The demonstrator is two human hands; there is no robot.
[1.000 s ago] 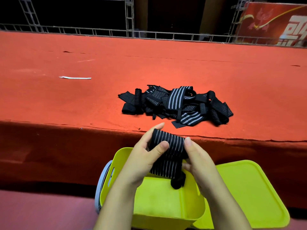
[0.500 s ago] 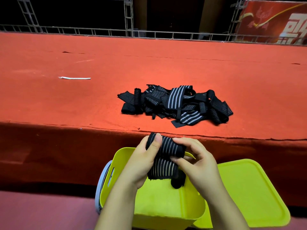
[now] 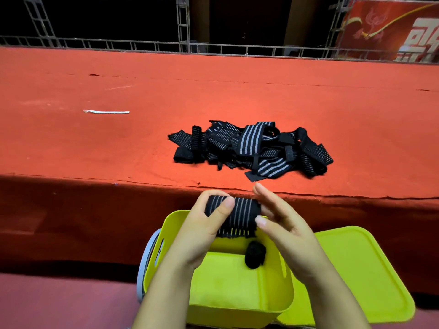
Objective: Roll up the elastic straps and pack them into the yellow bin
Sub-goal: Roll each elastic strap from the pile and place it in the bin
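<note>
Rolling in progress, head view, single camera. Item one: striped elastic strap [image 3: 234, 211], black with pale lines, mostly wound into a roll, its loose tail hanging toward the bin. Held above the far rim of the yellow bin [image 3: 240, 298]. Left hand [image 3: 202, 230]: fingers and thumb curled round the roll's left end. Right hand [image 3: 282, 224]: fingers nearly straight, lying flat against the roll's right end, thumb tip touching the strap; pressing rather than clasping.

Item two: dark bundle [image 3: 255, 254] inside the bin near its far wall, probably one strap already rolled and packed; detail too dark to confirm.

Item three: pile of unrolled straps [image 3: 251, 150], tangled, on the red carpeted platform [image 3: 95, 143], far side of the hands.

Item four: yellow lid [image 3: 361, 276], flat, just right of the bin.

Item five: white strip [image 3: 107, 112], far left on the platform.

Status, by judgement: early stage; one roll near completion, most straps outstanding.
</note>
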